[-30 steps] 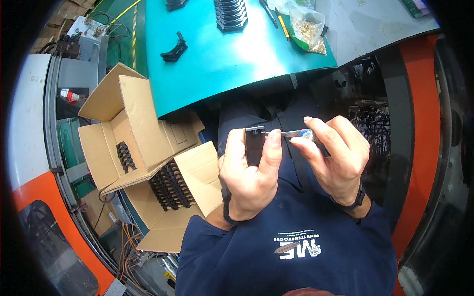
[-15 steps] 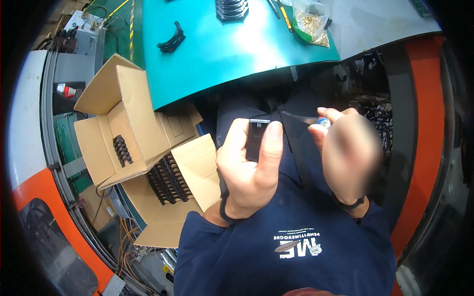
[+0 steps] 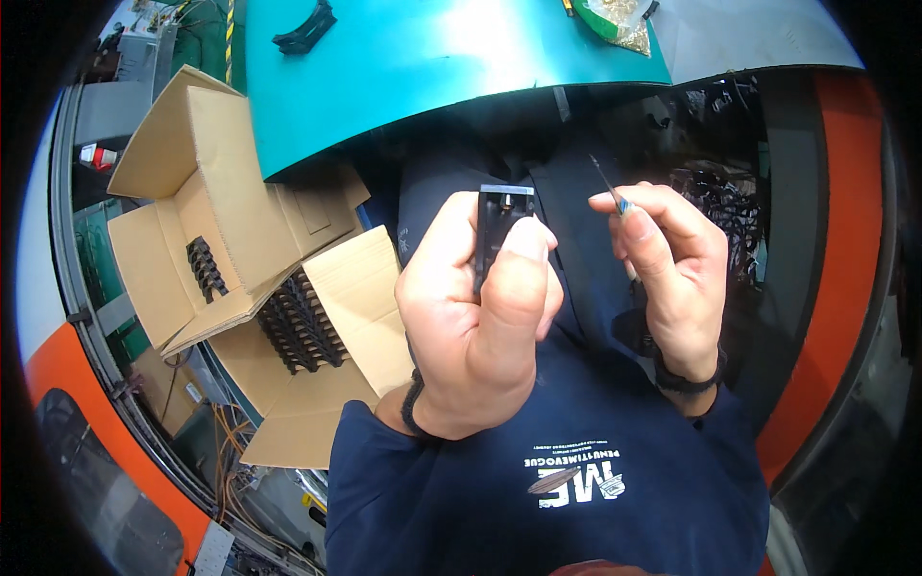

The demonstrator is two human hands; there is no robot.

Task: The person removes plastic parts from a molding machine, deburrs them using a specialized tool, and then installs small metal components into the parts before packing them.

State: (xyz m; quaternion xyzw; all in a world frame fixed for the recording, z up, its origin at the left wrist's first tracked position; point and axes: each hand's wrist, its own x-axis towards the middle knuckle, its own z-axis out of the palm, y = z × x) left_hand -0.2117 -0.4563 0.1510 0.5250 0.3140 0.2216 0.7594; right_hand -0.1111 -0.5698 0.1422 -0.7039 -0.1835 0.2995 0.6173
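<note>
My left hand point(image 3: 471, 331) is closed around a black plastic part point(image 3: 488, 230), held upright with its flat end facing up. A small brass-coloured spot shows near that end, and my fingers and thumb cover the lower portion. To the right, my right hand point(image 3: 680, 274) pinches a slim, pointed metal tool point(image 3: 605, 179) between thumb and fingertips. A bit of blue and white shows where the tool is gripped; the rest of its handle is hidden. Its tip points up and left, apart from the black part.
A green-topped table point(image 3: 384, 86) lies ahead, bearing a curved black part point(image 3: 305, 29) and a bag of small brass pieces point(image 3: 629, 29). On the left, an open cardboard box point(image 3: 226, 182) with black parts sits above another box point(image 3: 370, 298) holding rows of them. An orange-edged frame point(image 3: 850, 211) stands right.
My left hand has raised the black part slightly, and its inner face shows more. My right hand has turned the tool so its tip points more upward. The view has shifted.
</note>
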